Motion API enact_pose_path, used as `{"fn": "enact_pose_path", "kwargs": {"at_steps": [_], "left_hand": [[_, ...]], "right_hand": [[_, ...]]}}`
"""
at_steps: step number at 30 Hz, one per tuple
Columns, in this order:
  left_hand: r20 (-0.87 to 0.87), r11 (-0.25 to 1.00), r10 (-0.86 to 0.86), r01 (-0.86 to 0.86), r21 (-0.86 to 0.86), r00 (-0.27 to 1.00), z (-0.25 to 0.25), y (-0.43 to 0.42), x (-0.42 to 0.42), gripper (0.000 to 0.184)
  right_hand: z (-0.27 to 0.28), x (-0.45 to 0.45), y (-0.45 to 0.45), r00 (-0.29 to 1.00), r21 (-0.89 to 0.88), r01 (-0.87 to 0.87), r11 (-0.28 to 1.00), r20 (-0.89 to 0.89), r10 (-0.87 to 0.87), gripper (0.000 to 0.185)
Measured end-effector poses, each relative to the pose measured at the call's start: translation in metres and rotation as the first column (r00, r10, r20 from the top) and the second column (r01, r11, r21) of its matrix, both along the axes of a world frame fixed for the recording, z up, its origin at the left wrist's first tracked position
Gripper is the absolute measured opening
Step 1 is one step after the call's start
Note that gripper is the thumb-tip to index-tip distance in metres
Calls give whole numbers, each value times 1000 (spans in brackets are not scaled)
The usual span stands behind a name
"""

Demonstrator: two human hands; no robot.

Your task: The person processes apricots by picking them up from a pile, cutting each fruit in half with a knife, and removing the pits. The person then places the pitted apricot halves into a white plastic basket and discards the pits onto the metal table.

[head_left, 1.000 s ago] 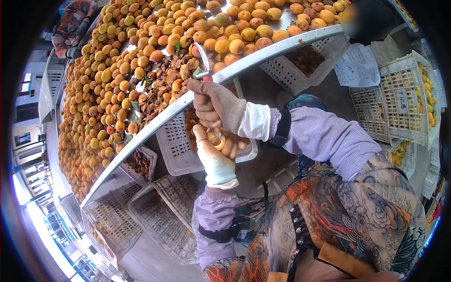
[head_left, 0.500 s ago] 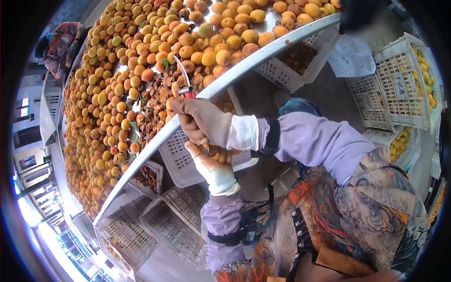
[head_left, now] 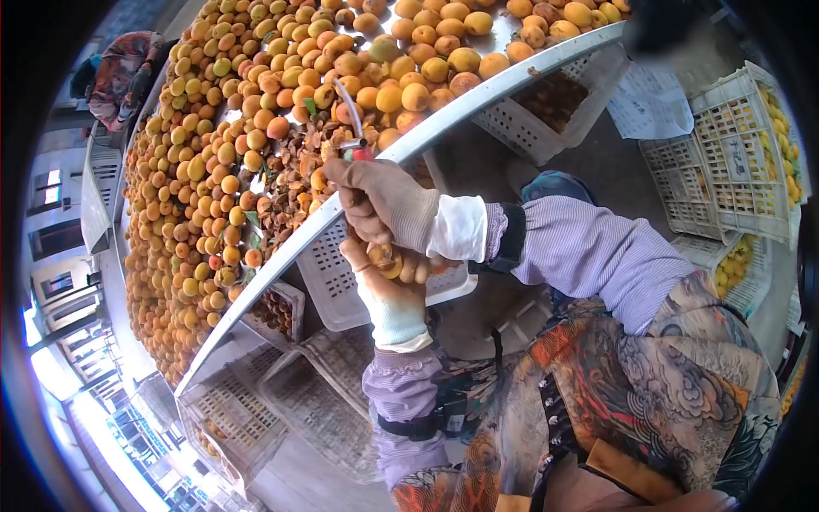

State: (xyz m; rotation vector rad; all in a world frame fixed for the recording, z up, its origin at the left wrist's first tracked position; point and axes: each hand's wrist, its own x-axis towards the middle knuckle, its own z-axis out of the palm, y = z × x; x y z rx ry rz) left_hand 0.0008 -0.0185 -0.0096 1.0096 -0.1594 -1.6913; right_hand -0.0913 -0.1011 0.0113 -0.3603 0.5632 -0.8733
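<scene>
My right hand (head_left: 388,200), in a tan glove with a white cuff, is closed round the red handle of a tool (head_left: 360,154) with a thin curved metal blade that points up and away over the table edge. Just below it, my left hand (head_left: 388,277), gloved too, is curled palm up round an apricot (head_left: 386,258), which looks cut. The two hands touch or nearly touch, and the right one partly hides the fruit. Close by on the table lie brown, torn apricot pieces (head_left: 299,175).
Whole apricots (head_left: 205,162) cover the metal table, which has a raised rim (head_left: 478,98). Under the rim stand a white crate (head_left: 328,294) and another with dark scraps (head_left: 554,102). Fruit-filled crates (head_left: 742,162) are stacked at right. Another person (head_left: 119,77) is at far left.
The view has shifted slightly, so the table and crates sit a little to the right. The apricot in my left hand shows more. Both hands keep their grip.
</scene>
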Motion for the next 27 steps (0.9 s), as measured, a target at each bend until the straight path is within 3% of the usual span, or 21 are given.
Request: {"fn": "enact_pose_path", "kwargs": {"at_steps": [1, 3, 5, 7, 9, 13, 15, 17, 19, 21, 23, 25, 27], "left_hand": [[6, 1000, 0, 0, -5, 1000, 4, 0, -2, 46], [-51, 999, -49, 50, 5, 997, 8, 1, -5, 45], [-42, 999, -17, 18, 27, 999, -7, -1, 3, 44], [-139, 996, 17, -4, 91, 990, -7, -1, 3, 44], [-224, 999, -18, 28, 42, 974, -3, 0, 6, 41], [-268, 976, -203, 171, -137, 942, 10, -1, 4, 35], [-412, 969, -225, 160, -186, 883, 10, -1, 1, 34], [-358, 956, -261, 189, -224, 897, 14, -2, -1, 29], [-224, 972, -198, 160, -174, 954, 25, -7, -6, 26], [-204, 951, -249, 200, -237, 947, 32, -17, -4, 28], [-78, 948, -208, 181, -262, 975, 34, -28, 8, 30], [-17, 974, -84, 79, -212, 996, 43, -42, 14, 26], [196, 950, -26, 85, -301, 980, 42, -65, 27, 24]], "right_hand": [[2, -1, -2, 998, 95, 23, 995, 59, -29, 29], [5, -1, 0, 1000, 106, 28, 994, -5, -28, 26], [7, -2, 8, 995, -89, 68, 994, -62, -73, 22], [10, 4, 6, 988, -21, 52, 998, -143, -55, 20], [10, 2, 5, 991, -155, 84, 984, -94, -100, 22], [18, -11, -4, 993, 13, 115, 993, 34, -115, 23], [20, -14, -4, 988, -49, 152, 987, 2, -153, 24], [26, -23, -6, 984, -114, 177, 978, -1, -178, 29], [29, -29, -11, 955, -64, 295, 953, 44, -293, 34], [31, -41, -18, 935, -34, 349, 936, 73, -346, 42], [26, -50, -27, 931, 73, 326, 943, 146, -333, 30], [27, -58, -26, 924, 40, 324, 945, 199, -326, 34], [31, -63, -28, 920, 47, 351, 935, 167, -354, 36]]}}
